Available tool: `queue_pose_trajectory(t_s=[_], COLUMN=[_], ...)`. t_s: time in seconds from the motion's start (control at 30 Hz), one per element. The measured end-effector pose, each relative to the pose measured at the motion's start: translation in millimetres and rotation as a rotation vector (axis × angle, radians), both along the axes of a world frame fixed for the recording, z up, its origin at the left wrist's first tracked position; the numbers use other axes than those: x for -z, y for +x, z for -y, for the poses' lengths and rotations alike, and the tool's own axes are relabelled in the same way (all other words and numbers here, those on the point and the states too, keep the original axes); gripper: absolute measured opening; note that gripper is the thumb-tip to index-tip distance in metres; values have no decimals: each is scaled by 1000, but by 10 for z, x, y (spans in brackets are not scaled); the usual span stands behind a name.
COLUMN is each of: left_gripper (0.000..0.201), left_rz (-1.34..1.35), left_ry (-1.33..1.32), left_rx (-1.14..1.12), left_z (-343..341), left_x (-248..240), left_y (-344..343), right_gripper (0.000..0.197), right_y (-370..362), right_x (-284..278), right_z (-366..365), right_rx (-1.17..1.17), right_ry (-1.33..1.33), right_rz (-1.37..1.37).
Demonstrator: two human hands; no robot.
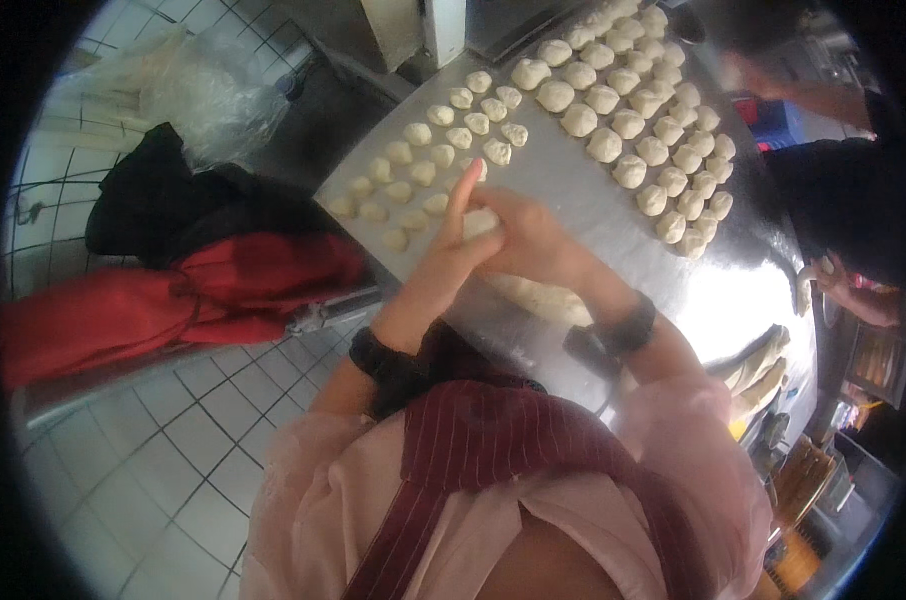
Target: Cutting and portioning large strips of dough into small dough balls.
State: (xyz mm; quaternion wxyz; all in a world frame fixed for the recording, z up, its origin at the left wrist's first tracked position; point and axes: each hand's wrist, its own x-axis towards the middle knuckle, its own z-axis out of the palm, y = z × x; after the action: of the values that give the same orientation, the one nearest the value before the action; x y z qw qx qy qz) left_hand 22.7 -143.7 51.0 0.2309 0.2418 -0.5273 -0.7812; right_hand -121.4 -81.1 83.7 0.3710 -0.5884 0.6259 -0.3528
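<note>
A pale dough ball [480,223] sits between my two hands, above the near part of the metal table [358,180]. My left hand [441,252] cups it from the left with the index finger pointing up and away. From the right, my right hand [531,238] curls round it, its fingers partly hidden behind the left. Just below my right hand lies a longer piece of dough [541,298], partly covered by my wrist. Beyond my fingers, several small dough pieces [443,155] are laid out in rows. Larger rounded dough balls [628,124] fill rows farther right.
Red cloth [263,280] and black cloth [143,205] lie along the left side, near a clear plastic bag [213,100]. Across the table at the right, another person's hands [858,290] work by its edge. Pale folded cloth [758,370] lies at the lower right.
</note>
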Motion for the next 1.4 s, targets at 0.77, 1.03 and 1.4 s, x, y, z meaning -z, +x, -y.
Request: queue_pose_trajectory(t_s=[0.77, 1.03, 1.4], left_gripper=[25, 20, 27], left_rz=[142, 224, 295], left_ry=[214, 352, 16], left_rx=[65, 14, 25], left_z=[-74, -410, -302], left_x=[-27, 277, 42], left_y=[400, 652, 381], right_gripper=[29, 31, 41], right_y=[-836, -1116, -751], right_x=[592, 1017, 23], right_z=[385, 722, -1159], right_rx=[410, 333, 629], right_ry=[-106, -175, 140], right_rz=[-410, -516, -233])
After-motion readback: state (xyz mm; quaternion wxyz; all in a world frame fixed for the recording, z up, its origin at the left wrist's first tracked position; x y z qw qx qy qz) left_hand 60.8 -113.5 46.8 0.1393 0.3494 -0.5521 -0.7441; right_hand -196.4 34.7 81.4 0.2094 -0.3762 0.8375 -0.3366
